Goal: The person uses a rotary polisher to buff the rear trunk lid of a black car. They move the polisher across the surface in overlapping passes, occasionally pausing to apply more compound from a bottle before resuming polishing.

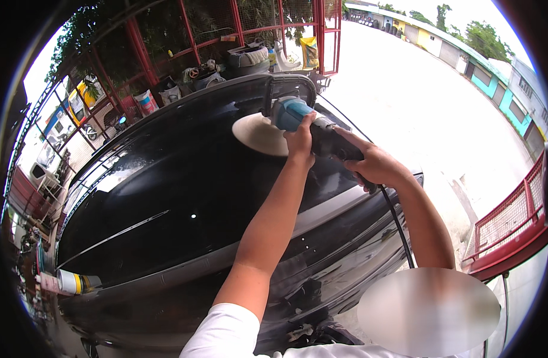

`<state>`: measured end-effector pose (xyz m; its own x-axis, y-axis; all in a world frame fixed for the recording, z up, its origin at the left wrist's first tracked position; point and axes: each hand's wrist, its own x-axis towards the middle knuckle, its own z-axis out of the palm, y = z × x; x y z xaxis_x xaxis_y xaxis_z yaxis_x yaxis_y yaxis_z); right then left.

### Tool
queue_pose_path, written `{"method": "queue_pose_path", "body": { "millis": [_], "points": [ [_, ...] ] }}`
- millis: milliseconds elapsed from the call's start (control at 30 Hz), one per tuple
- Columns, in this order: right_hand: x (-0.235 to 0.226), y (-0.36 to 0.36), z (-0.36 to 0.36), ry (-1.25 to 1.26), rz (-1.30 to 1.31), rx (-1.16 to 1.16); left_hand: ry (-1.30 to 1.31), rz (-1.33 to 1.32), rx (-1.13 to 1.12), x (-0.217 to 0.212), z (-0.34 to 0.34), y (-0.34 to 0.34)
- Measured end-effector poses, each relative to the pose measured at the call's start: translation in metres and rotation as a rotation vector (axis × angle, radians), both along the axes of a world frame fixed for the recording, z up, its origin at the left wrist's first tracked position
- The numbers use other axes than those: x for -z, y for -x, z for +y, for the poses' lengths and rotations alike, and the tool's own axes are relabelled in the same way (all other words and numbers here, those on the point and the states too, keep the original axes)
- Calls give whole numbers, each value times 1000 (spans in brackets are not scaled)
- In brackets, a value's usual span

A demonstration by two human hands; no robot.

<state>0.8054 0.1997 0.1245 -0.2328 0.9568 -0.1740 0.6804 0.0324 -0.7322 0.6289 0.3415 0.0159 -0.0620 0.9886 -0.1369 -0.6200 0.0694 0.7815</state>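
Hands at work: I see my left hand point(300, 142) and right hand point(372, 165) clenched on the blue-and-black electric polisher point(306, 122), cream pad point(260, 135) flat near the glossy black car roof's point(166, 191) far edge.

Both arms stretch forward; left hand point(300, 142) and right hand point(374, 165) clenched, fingers curled.

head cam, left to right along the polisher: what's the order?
Cream polishing pad flat on the black car panel → blue polisher head → left hand gripping behind the head → black polisher body → right hand on the rear grip → black cable.
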Motion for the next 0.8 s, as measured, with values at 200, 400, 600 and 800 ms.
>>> {"method": "queue_pose_path", "body": {
  "millis": [200, 400, 600, 800],
  "points": [
    [21, 94, 8, 0, 128, -133, -95, -21, 108, 8, 8, 125],
    [59, 150, 19, -148, 215, -183, -153, 116, 157, -1, -1, 190],
    [29, 76, -32, -10, 135, -120, -68, 11, 61, -8, -49, 93],
    [59, 33, -97, -148, 133, 134, -37, -25, 375, 9, -66, 10]
  ]
}}
